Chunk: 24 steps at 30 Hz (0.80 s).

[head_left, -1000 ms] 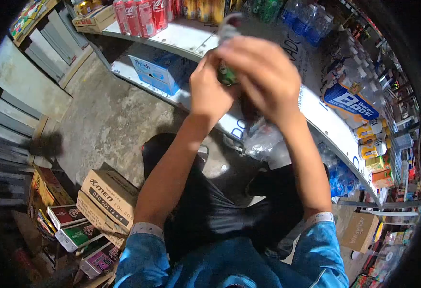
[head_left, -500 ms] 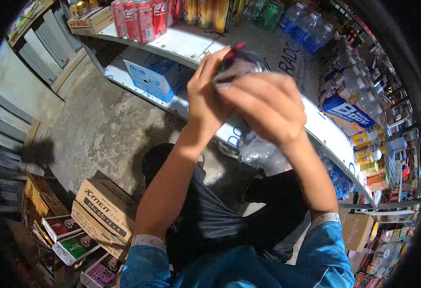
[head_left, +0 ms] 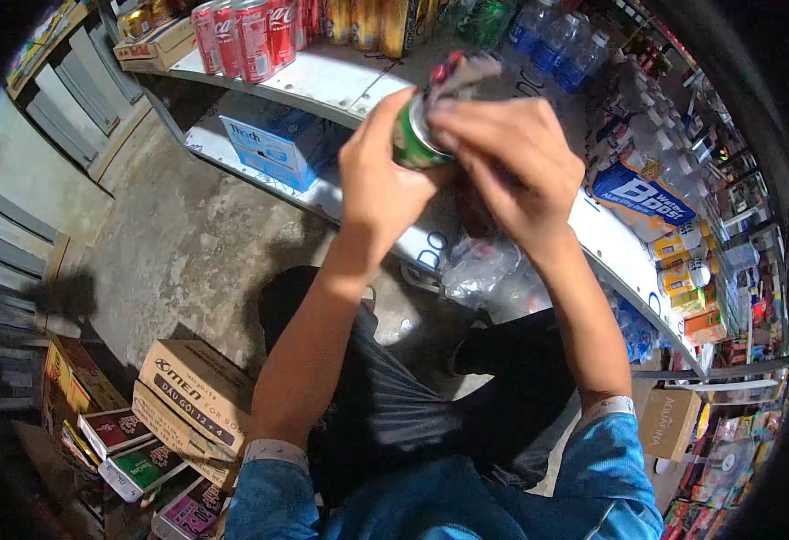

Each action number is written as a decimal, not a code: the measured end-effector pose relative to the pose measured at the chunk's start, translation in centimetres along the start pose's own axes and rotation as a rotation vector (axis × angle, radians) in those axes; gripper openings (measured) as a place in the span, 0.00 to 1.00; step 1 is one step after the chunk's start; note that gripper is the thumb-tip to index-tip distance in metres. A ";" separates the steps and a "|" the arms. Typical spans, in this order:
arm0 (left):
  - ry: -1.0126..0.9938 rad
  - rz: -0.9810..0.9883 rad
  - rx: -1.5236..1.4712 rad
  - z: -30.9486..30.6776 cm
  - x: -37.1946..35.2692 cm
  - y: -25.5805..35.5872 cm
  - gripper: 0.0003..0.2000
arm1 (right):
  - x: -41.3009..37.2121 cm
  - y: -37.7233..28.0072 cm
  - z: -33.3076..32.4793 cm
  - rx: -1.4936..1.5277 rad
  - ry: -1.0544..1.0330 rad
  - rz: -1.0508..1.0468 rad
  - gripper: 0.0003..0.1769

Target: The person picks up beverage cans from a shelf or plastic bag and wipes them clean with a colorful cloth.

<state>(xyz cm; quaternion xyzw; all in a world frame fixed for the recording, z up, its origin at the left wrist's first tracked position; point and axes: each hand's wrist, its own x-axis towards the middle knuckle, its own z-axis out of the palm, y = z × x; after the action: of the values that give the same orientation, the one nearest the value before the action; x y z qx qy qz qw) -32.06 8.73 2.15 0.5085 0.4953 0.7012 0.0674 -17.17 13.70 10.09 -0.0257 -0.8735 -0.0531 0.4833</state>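
My left hand (head_left: 378, 175) is wrapped round a green drink can (head_left: 410, 142), which is tilted with its silver end towards my right hand. Bunched at that end is a dark cloth with red bits (head_left: 459, 77). My right hand (head_left: 522, 166) pinches the cloth against the can's rim; its fingertips are somewhat blurred. Both hands are raised over the front of a white shelf (head_left: 345, 90). Part of the can is hidden behind my fingers.
Coca-Cola cans (head_left: 255, 40), yellow cans (head_left: 367, 22) and blue-labelled water bottles (head_left: 556, 49) stand on the shelf. Below are a blue box (head_left: 267, 153) and clear plastic wrap (head_left: 480, 270). Cardboard boxes (head_left: 192, 396) sit at lower left. Water Boost bottles (head_left: 642, 198) are at right.
The can has turned, so its green side and silver end now show. My right hand has shifted slightly with the cloth, which now stands up above the can's end.
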 end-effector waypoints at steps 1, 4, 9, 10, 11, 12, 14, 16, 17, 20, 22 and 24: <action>-0.001 0.031 0.001 -0.4 0.4 -0.2 0.34 | -0.2 -0.4 -0.3 0.049 -0.014 0.001 0.15; -0.022 0.122 0.072 -0.3 0.5 -0.5 0.33 | -0.4 1.0 -0.8 -0.001 -0.009 0.032 0.14; -0.095 0.203 0.187 0.4 0.2 0.2 0.31 | 0.4 0.7 -0.1 -0.033 0.054 0.064 0.14; -0.066 0.149 0.151 0.4 0.2 0.3 0.32 | 0.4 0.1 -0.4 -0.012 0.014 0.032 0.14; -0.082 0.062 0.054 0.0 0.4 0.3 0.32 | 0.1 -0.2 -0.7 0.056 -0.031 -0.005 0.15; -0.095 -0.026 -0.041 -0.5 0.6 0.5 0.33 | -0.2 -0.7 -1.2 0.094 -0.089 0.012 0.16; -0.079 0.033 -0.004 -0.9 0.8 -0.4 0.34 | -0.7 -0.1 -1.7 0.110 -0.104 0.030 0.16; -0.108 0.097 0.064 -0.9 0.7 0.3 0.33 | -0.5 0.9 -2.1 0.004 -0.059 0.133 0.13; -0.127 0.108 0.085 -0.8 0.6 0.7 0.33 | -0.4 1.3 -1.6 -0.011 0.003 0.166 0.12; -0.145 0.261 0.245 -0.3 0.2 0.3 0.35 | 0.3 0.7 -0.3 -0.030 0.119 0.224 0.10; -0.131 0.228 0.235 -0.5 0.3 0.7 0.35 | 0.5 0.2 -0.2 -0.049 0.117 0.133 0.11; -0.108 0.155 0.174 -0.8 0.4 0.5 0.35 | 0.2 -0.6 -0.9 0.004 0.059 0.124 0.12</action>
<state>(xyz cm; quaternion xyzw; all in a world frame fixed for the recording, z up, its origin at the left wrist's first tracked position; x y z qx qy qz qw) -32.67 8.24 2.79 0.5861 0.5090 0.6304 -0.0047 -16.60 13.04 10.67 -0.0775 -0.8556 -0.0221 0.5113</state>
